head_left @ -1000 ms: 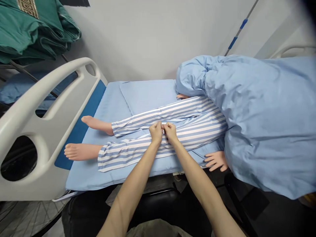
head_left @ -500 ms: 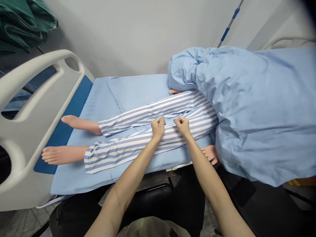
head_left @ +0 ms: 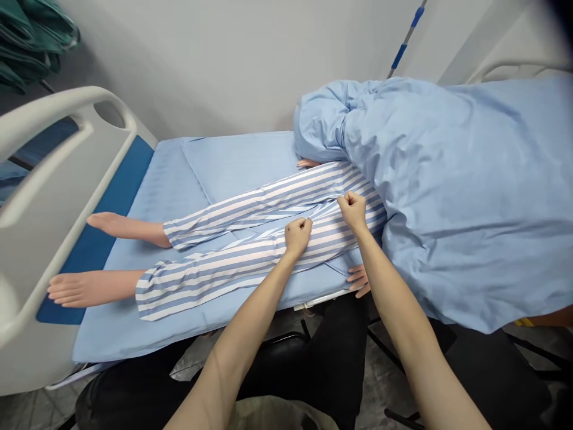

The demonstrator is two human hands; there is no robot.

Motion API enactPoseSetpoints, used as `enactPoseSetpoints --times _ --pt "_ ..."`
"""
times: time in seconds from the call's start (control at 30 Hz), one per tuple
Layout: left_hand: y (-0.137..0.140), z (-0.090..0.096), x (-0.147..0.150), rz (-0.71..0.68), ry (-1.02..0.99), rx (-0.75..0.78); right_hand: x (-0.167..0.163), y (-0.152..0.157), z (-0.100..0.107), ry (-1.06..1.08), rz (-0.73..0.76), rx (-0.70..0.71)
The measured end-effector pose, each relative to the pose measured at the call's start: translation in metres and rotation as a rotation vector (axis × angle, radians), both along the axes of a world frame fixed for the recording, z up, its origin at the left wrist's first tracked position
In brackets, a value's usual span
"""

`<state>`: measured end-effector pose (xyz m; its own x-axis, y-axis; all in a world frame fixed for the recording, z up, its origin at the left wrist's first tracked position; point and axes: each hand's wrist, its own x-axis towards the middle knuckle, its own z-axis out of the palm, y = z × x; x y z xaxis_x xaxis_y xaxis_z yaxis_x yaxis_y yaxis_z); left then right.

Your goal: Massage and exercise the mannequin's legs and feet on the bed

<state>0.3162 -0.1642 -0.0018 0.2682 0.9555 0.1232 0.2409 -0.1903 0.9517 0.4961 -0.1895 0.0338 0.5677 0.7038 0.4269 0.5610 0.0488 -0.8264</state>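
A manikin in blue-and-white striped trousers point(head_left: 215, 272) lies on the bed with both legs stretched to the left. My left hand point(head_left: 298, 237) is closed in a fist on or just above the near leg, around the thigh. Higher up that thigh, my right hand point(head_left: 353, 210) is also a fist, close to the hip. Nothing shows in either fist; whether they press on the cloth I cannot tell. Both bare feet point(head_left: 85, 288) point towards the footboard. One manikin hand point(head_left: 359, 280) lies beside my right forearm. A blue quilt point(head_left: 456, 197) hides the upper body.
The pale footboard point(head_left: 40, 239) with its blue panel stands at the left. Light blue sheet point(head_left: 242, 156) covers the mattress. Dark green cloth point(head_left: 31, 42) hangs at the upper left, and a pole with blue grips point(head_left: 398, 57) leans near the wall. Black chairs point(head_left: 492, 376) stand below the quilt.
My right fist has moved right and up the thigh towards the hip, away from my left fist. The left fist has shifted slightly. The view has turned a little to the right.
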Motion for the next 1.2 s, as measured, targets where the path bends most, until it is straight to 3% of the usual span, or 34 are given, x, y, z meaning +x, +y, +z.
enactPoseSetpoints --times 0.17,0.37,0.5,0.73,0.83,1.03,1.13,1.2 --pt "-0.001 0.0 0.003 0.004 -0.022 -0.03 0.016 -0.001 -0.03 -0.079 -0.131 -0.043" --pt "0.0 0.009 -0.014 -0.063 -0.094 -0.094 0.016 0.001 -0.03 -0.144 -0.145 -0.126" --pt "0.007 0.019 -0.067 0.012 -0.137 -0.054 0.016 -0.002 -0.03 -0.158 -0.142 -0.135" --pt "0.035 0.034 -0.225 0.367 -0.003 0.054 0.023 0.001 -0.037 -0.219 -0.174 -0.161" --pt "0.043 0.033 -0.271 0.451 0.041 0.07 0.02 0.002 -0.035 -0.26 -0.191 -0.199" --pt "0.046 0.005 -0.305 0.443 0.089 -0.028 0.014 0.001 -0.026 -0.317 -0.206 -0.318" --pt "0.047 -0.009 -0.304 0.548 0.265 -0.012 0.004 0.008 -0.019 -0.313 -0.16 -0.384" --pt "0.047 -0.016 -0.302 0.579 0.362 -0.004 -0.022 0.016 -0.01 -0.286 -0.128 -0.34"
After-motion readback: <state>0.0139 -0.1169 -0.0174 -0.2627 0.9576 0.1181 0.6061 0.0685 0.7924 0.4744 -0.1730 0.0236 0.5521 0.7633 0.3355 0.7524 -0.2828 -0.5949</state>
